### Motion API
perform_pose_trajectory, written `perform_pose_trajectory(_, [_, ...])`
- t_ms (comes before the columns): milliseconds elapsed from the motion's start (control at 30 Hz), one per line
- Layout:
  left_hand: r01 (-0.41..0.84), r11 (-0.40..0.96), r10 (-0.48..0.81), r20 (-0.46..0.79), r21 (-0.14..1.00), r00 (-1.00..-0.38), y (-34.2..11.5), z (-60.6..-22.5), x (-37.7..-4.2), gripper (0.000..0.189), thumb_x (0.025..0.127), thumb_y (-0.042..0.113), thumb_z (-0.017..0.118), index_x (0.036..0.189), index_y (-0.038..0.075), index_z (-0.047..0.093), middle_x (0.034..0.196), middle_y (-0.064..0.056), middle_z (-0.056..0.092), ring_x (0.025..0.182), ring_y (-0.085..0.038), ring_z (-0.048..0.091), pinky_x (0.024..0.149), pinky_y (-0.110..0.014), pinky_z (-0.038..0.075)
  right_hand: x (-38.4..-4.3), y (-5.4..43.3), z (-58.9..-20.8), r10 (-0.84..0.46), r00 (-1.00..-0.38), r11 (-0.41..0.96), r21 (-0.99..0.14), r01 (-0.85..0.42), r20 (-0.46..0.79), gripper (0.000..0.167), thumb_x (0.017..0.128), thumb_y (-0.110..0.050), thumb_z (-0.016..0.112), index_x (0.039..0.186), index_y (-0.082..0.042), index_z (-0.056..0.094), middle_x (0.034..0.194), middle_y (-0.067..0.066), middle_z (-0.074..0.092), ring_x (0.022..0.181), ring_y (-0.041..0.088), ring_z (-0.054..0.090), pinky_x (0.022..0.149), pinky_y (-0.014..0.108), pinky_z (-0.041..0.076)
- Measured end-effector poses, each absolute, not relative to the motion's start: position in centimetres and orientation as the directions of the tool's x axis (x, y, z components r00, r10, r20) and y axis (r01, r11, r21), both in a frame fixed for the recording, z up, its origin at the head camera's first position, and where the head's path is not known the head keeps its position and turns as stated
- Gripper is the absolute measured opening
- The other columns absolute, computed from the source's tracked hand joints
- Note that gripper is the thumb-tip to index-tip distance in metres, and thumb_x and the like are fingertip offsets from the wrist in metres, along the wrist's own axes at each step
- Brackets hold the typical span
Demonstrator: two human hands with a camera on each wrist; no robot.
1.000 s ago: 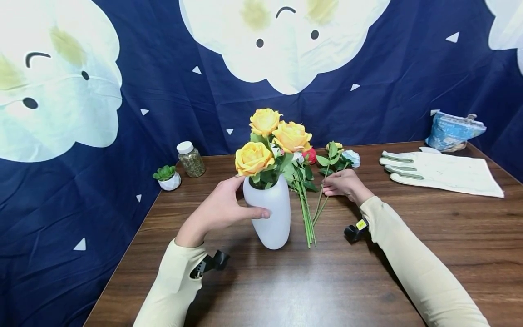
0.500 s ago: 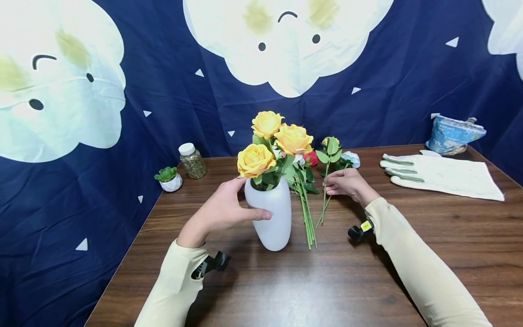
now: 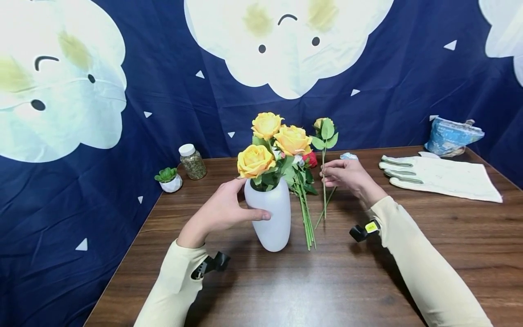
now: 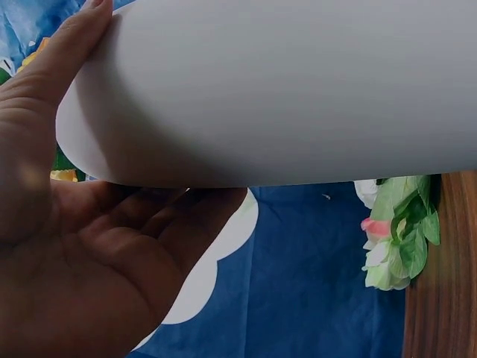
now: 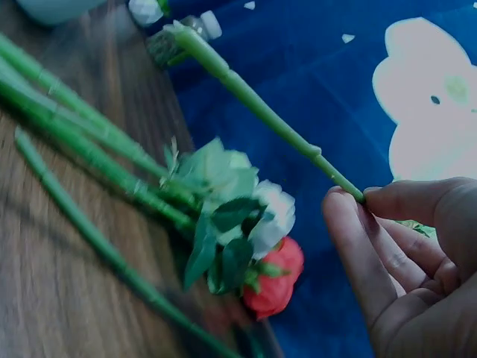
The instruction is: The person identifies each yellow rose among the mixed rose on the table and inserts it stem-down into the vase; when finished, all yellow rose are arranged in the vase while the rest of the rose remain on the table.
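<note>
A white vase [image 3: 269, 227] stands on the table with several yellow roses [image 3: 256, 160] in it. My left hand [image 3: 222, 206] holds the vase near its top, thumb across the front; the left wrist view shows the palm and fingers against the white wall [image 4: 298, 97]. My right hand [image 3: 347, 175] pinches the green stem [image 5: 261, 112] of a yellow rose [image 3: 324, 193] between thumb and fingers. That rose is raised upright to the right of the vase, its bloom partly behind its leaves. Its lower stem end hangs free in the right wrist view.
Beside the vase lies a bunch of long stems [image 3: 307, 222] with a red rose [image 3: 310, 159] and white blooms. One more stem [image 5: 97, 239] and a pale blue flower [image 3: 348, 156] lie near my right hand. A glove [image 3: 445, 177], blue bag [image 3: 451, 136], jar [image 3: 192, 162] and potted succulent [image 3: 168, 180] stand farther out.
My right hand has lifted the yellow rose off the table and turned it upright, so its bloom now stands higher. The left hand and vase have stayed put.
</note>
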State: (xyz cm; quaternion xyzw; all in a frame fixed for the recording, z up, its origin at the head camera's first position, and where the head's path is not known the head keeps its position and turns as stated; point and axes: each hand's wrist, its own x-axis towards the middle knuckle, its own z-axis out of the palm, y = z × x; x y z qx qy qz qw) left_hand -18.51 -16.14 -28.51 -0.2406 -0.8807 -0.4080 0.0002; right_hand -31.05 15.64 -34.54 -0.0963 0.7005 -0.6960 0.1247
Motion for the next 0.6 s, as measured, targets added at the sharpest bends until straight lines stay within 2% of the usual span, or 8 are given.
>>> perform_pose_trajectory(133, [0.430, 0.555, 0.423, 0.204, 0.712, -0.883, -16.2, -28.5, -18.5, 0.074, 0.079, 0.026, 0.091, 0.143, 0.009, 0.058, 0.127, -0.005, 0.070, 0.116, -0.020, 0.066, 0.098, -0.042, 0.053, -30.4, 15.4, -33.5, -0.310, -0.951, 0.011, -1.000, -0.018, 0.014, 0.015, 0.100, 0.004, 0.058, 0.113, 0.010, 0.063, 0.083, -0.005, 0.074, 0.073, 0.008, 0.072, 0.071, 0.022, 0.060])
perform_pose_trajectory(300, [0.433, 0.562, 0.418, 0.210, 0.705, -0.884, -16.1, -28.5, -18.6, 0.072, 0.078, 0.027, 0.092, 0.140, 0.009, 0.060, 0.125, -0.005, 0.071, 0.115, -0.020, 0.066, 0.097, -0.041, 0.053, -29.5, 15.2, -32.3, -0.314, -0.946, 0.023, -0.996, -0.088, 0.077, 0.034, 0.101, 0.004, 0.058, 0.129, 0.022, 0.052, 0.084, -0.007, 0.075, 0.075, 0.006, 0.072, 0.073, 0.022, 0.060])
perform_pose_trajectory(433, [0.430, 0.567, 0.415, 0.207, 0.703, -0.886, -16.1, -28.5, -18.5, 0.073, 0.078, 0.028, 0.092, 0.140, 0.010, 0.060, 0.125, -0.004, 0.071, 0.115, -0.020, 0.066, 0.097, -0.041, 0.053, -28.8, 15.0, -31.4, -0.310, -0.945, 0.044, -0.992, -0.120, 0.101, 0.041, 0.102, 0.002, 0.056, 0.138, 0.020, 0.046, 0.084, -0.011, 0.074, 0.077, 0.005, 0.072, 0.074, 0.022, 0.060])
perform_pose_trajectory(600, [0.435, 0.572, 0.419, 0.209, 0.696, -0.884, -16.1, -28.5, -18.4, 0.072, 0.078, 0.029, 0.092, 0.140, 0.010, 0.060, 0.126, -0.004, 0.071, 0.115, -0.020, 0.066, 0.098, -0.042, 0.053, -27.8, 14.6, -30.4, -0.286, -0.943, 0.027, -0.982, -0.185, 0.170, 0.042, 0.101, 0.004, 0.057, 0.140, 0.018, 0.046, 0.087, -0.012, 0.074, 0.076, 0.005, 0.071, 0.073, 0.023, 0.061])
